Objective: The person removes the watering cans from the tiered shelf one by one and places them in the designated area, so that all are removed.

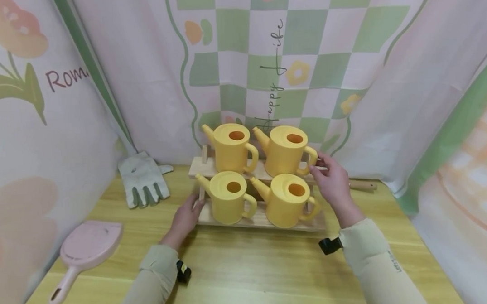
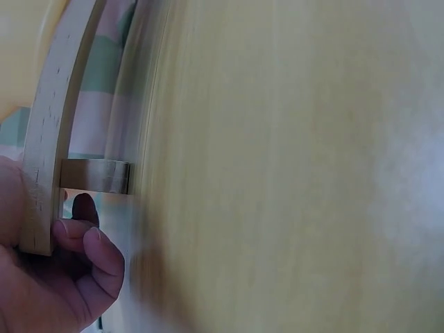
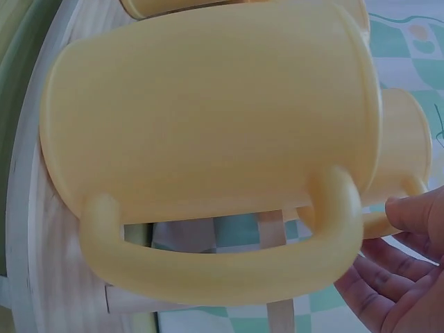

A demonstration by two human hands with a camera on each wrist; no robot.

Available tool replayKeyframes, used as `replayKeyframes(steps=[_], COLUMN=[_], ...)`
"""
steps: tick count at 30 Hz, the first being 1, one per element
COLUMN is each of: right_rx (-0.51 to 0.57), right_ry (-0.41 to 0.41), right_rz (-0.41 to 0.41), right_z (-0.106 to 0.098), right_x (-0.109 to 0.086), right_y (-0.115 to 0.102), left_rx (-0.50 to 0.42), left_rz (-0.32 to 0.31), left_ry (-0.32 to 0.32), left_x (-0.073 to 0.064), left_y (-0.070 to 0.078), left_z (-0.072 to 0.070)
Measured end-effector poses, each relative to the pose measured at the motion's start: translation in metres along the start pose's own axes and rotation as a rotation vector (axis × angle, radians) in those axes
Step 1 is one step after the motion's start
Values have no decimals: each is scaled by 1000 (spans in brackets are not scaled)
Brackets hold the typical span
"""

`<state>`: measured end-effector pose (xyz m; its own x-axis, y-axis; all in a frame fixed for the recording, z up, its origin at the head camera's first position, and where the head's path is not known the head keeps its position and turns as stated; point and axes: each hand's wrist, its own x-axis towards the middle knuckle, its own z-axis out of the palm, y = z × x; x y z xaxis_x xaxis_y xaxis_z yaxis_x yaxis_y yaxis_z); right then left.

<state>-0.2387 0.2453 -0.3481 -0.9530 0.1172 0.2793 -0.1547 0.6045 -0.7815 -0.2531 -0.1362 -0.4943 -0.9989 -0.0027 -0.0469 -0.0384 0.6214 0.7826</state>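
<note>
Two yellow watering cans stand on each tier of a two-tier wooden shelf, spouts toward the left. My left hand grips the shelf's left end; in the left wrist view, its curled fingers wrap under the lower board. At the upper right, my right hand pinches the handle of the back right watering can. The right wrist view has the thumb on that handle, with part of the grip hidden. Nearest that camera is the front right watering can, its handle apart from the hand.
A pale work glove lies at the table's back left. Closer on the left is a pink dustpan. Behind my right hand a wooden handle shows. Printed curtains border the wooden table at the back and sides.
</note>
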Motion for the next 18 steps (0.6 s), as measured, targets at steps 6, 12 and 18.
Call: replayKeyframes(steps=[6,12,18], right_rx=[-10,1,3], right_ry=[12,46,140], right_rz=[-12,-49,-119], right_z=[2,6,11], right_x=[1,2,3], right_y=[0,1,7], left_rx=[-3,3,-7], left_rz=[6,10,10], left_ry=[0,6,4], left_x=[0,0,0], left_y=[1,1,0], left_z=[1,0,0])
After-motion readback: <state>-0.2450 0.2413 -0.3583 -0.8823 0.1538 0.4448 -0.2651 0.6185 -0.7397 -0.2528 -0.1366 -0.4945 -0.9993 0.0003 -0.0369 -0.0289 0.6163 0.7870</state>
